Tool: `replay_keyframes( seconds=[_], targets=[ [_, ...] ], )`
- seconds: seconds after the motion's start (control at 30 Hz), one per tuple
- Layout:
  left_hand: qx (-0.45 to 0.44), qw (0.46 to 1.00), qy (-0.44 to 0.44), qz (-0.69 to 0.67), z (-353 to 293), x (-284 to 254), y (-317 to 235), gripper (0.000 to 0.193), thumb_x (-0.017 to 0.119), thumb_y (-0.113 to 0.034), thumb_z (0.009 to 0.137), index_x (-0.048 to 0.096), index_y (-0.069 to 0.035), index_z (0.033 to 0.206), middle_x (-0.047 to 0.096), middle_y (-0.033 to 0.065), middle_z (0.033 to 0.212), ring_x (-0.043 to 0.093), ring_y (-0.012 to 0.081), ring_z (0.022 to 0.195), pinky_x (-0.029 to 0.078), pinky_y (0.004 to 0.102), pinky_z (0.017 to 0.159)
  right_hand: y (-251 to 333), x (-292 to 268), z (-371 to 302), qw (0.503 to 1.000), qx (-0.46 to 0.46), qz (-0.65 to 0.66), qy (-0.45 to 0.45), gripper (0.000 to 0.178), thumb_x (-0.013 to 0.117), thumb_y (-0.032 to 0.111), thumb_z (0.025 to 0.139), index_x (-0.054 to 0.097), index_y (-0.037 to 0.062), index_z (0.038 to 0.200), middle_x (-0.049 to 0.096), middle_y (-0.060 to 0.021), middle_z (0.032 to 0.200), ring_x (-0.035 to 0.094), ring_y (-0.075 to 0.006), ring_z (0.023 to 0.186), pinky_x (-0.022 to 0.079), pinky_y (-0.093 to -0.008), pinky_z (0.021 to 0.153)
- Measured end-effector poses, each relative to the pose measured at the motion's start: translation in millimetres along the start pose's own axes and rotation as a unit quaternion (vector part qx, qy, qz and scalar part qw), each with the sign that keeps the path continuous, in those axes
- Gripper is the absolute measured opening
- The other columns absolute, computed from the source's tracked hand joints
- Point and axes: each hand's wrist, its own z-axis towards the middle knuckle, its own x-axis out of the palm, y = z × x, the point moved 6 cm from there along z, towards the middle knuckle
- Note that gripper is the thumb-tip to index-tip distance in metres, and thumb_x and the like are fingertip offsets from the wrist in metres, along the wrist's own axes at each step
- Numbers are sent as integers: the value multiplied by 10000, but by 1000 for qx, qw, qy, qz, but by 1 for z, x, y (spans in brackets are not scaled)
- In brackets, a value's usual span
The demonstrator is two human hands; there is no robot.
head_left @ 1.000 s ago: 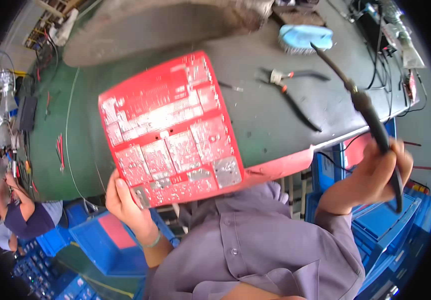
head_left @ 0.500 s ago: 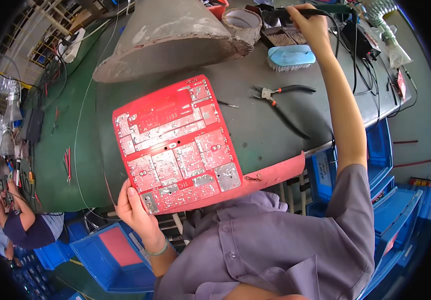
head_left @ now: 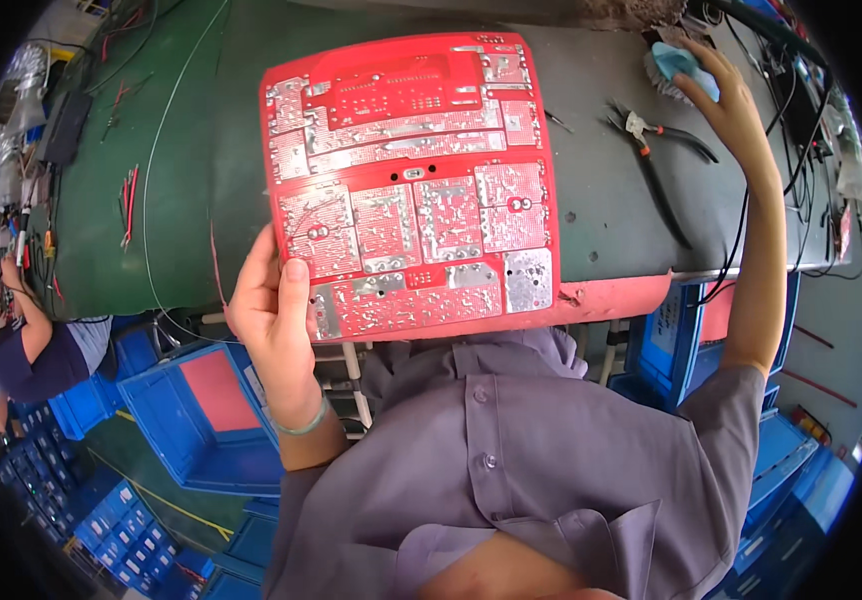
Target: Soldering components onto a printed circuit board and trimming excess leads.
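Observation:
A large red circuit board (head_left: 413, 172) with silvery solder patches is held up over the table's front edge. My left hand (head_left: 279, 305) grips its lower left corner, with the thumb on the face and the fingers mostly hidden behind. At the far right, my right hand (head_left: 736, 105) is around the right end of a light blue scrubbing brush (head_left: 676, 65) with pale bristles. Its thumb lies on the near side and the other fingers on the far side. Diagonal cutters (head_left: 656, 140) with black and orange handles lie spread between the brush and the board.
Green mat covers the worktable (head_left: 206, 130). Red wires (head_left: 131, 205) lie at left, and black cables (head_left: 796, 130) run along the right. Blue bins (head_left: 201, 425) stand below the front edge. Another person (head_left: 26, 345) works at far left.
My right hand has let go of the black-handled tool at the back and come down to the brush. The view has shifted, and the board now appears more upright in my left hand.

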Motion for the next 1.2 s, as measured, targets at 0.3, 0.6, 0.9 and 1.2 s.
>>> replay_keyframes(
  seconds=[0.3, 0.6, 0.9, 1.2],
  targets=[
    [-17, 999, 6, 28, 1, 9, -3, 420, 551, -88, 960, 482, 52, 1350, 670, 6, 929, 357, -27, 516, 240, 168, 435, 35, -19, -15, 999, -7, 9, 35, 332, 636, 138, 882, 609, 71, 1206, 611, -122, 1039, 598, -279, 924, 464, -342, 834],
    [10, 999, 7, 44, 4, 11, -10, 508, 520, -55, 956, 373, 44, 1432, 687, 80, 1091, 369, -44, 509, 253, 139, 435, 230, -17, -52, 916, -258, 253, 175, 522, 825, 124, 585, 655, 4, 1065, 607, -112, 838, 612, -260, 692, 502, -355, 577],
    [11, 1000, -5, 29, 3, 10, -7, 497, 516, -39, 949, 389, 47, 1422, 664, 93, 1155, 411, -47, 535, 295, 129, 451, 209, 6, -16, 945, -164, 263, 106, 501, 771, 52, 702, 602, -3, 1171, 646, -155, 887, 644, -281, 759, 508, -380, 671],
    [-5, 1000, 21, 11, -14, 17, -13, 446, 440, -78, 981, 395, 122, 1377, 580, 172, 1268, 581, 190, 1141, 442, 304, 971, 59, -9, -38, 994, 110, -10, -10, 439, 657, 192, 881, 580, 72, 1295, 654, -162, 1014, 642, -278, 898, 483, -340, 848]
  ],
)
